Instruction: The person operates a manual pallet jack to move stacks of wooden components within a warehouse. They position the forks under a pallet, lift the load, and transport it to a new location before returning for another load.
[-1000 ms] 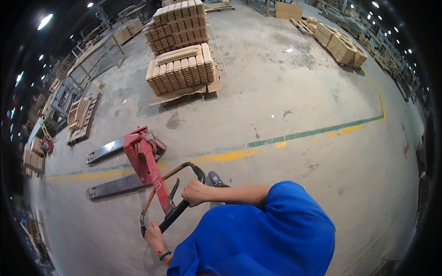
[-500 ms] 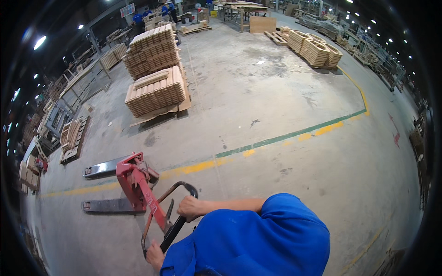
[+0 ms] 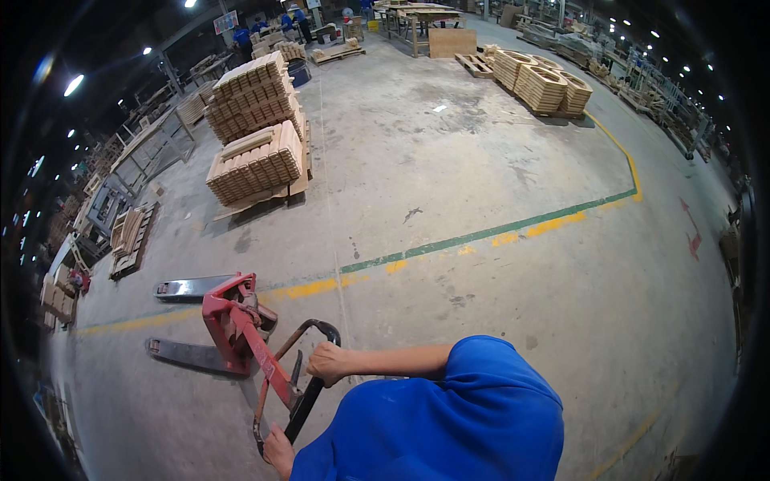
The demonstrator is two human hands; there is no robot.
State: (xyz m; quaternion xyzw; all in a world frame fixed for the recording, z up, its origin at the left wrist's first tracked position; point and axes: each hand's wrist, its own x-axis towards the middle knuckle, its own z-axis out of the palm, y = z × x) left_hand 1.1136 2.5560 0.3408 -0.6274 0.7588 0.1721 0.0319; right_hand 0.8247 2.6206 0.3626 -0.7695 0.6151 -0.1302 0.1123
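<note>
A red pallet jack (image 3: 250,341) stands on the floor at the lower left. Its two dark forks (image 3: 186,355) point left and carry nothing. The loop-shaped handle (image 3: 305,407) tilts back toward my body. My right hand (image 3: 327,363) is closed around the handle's upper right part, next to the small lever (image 3: 297,367). At the handle's lower end, my left hand (image 3: 278,450) grips the bar, its fingers partly hidden. Both arms reach from blue clothing.
Stacked wooden parts (image 3: 261,160) stand on a pallet ahead to the left. More wooden stacks (image 3: 545,82) sit at the far right. A low pallet of wood (image 3: 130,234) lies far left. Green and yellow floor lines (image 3: 481,234) cross ahead. People in blue (image 3: 301,24) are at the back.
My view has shifted slightly. The stacked wood ahead and the floor lines appear farther left and a little lower. Both hands keep their hold on the handle, and the forks appear angled slightly differently.
</note>
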